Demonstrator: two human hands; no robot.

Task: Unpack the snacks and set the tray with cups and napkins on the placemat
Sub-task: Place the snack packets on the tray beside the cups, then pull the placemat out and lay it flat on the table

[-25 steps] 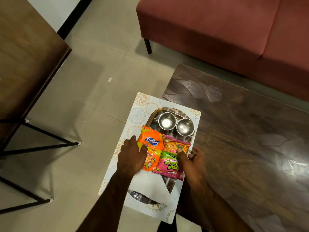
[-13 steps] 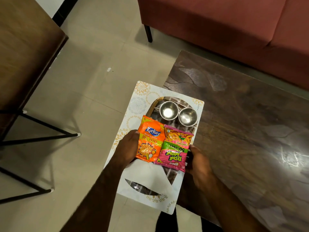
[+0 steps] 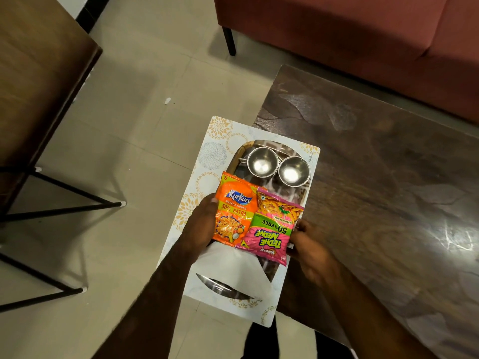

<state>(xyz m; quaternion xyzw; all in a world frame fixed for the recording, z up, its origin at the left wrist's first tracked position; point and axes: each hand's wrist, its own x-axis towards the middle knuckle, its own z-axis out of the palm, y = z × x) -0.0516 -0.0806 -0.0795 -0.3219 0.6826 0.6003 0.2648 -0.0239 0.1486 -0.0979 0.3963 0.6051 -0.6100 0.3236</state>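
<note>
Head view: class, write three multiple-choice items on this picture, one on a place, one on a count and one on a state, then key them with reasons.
1. Where does the pink packet lie?
A) inside a cup
B) right of the orange packet, overlapping its edge
C) left of the orange packet, apart from it

2. How many steel cups stand on the tray?
A) none
B) four
C) two

3. How do the cups stand?
A) upright, mouths up
B) upside down
C) stacked in one another

Key:
1 B: the pink packet's upper left corner covers the orange one's right edge.
2 C: two round rims show side by side at the tray's far end.
3 A: their shiny insides face the camera.
</note>
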